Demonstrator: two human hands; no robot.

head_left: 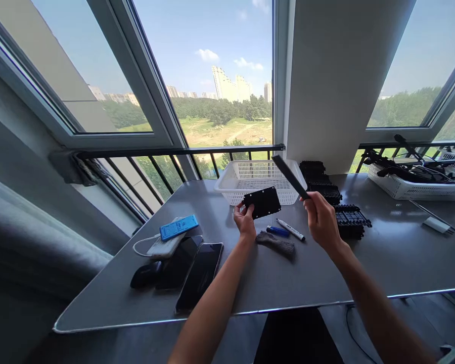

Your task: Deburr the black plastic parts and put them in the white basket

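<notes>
Left hand [245,220], mid-frame, pinches a black rectangular plate [264,201] by its left edge; right hand [321,222], right of centre, is closed around a dark strip's [290,177] lower end. I'd keep both steady, clear of the white basket [227,186] behind.

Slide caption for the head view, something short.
Left hand holds a black plate; right hand grips a dark strip.
</notes>
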